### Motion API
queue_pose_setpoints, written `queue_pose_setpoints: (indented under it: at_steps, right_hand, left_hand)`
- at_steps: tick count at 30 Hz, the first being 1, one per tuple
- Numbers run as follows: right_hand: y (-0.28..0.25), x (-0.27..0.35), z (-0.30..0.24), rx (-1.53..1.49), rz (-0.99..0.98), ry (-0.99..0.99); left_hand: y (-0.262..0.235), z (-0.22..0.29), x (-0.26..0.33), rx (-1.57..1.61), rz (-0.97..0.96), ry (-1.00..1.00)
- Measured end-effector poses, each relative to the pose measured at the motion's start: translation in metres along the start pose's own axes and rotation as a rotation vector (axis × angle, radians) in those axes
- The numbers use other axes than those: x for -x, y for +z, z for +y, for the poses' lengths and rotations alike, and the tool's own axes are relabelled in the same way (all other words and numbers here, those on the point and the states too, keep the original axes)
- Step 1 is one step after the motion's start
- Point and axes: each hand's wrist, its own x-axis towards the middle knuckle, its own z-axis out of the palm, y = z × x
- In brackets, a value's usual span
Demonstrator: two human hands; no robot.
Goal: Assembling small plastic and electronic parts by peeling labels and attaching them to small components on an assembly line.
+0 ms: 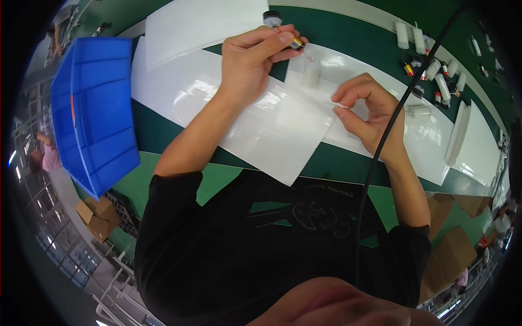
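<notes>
My left hand (244, 65) is closed round a small gold-and-black, battery-like cylinder (297, 43), held above the far side of the work surface. Just beyond those fingers is a round piece with a black top (272, 19). Below the held cylinder, a translucent white cylinder (311, 74) stands on the white sheet (304, 125); a thin pinkish strand shows over it. To the right, my right hand (372, 108) pinches a small white piece (339, 106), too small to name, between thumb and fingers.
Several white tubes (441, 87) and battery-like pieces lie at the far right of the green table (348, 155). A blue bin (103, 108) stands at the left. A black cable (392, 117) crosses in front of my right arm. Cardboard boxes (99, 217) sit on the floor.
</notes>
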Motion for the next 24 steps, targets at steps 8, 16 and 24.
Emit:
queue_pose_setpoints:
  at_steps: [8, 16, 24]
  right_hand:
    - [0.044, -0.041, -0.002, -0.022, 0.224, -0.018]
    - [0.046, -0.047, 0.008, -0.112, 0.208, 0.087]
    - [0.046, -0.044, 0.016, -0.271, 0.257, 0.145]
  left_hand:
    - [-0.002, 0.001, 0.003, 0.101, -0.02, -0.018]
    - [-0.006, 0.002, 0.004, 0.031, -0.034, -0.016]
    - [-0.002, 0.005, 0.008, 0.08, -0.06, -0.017]
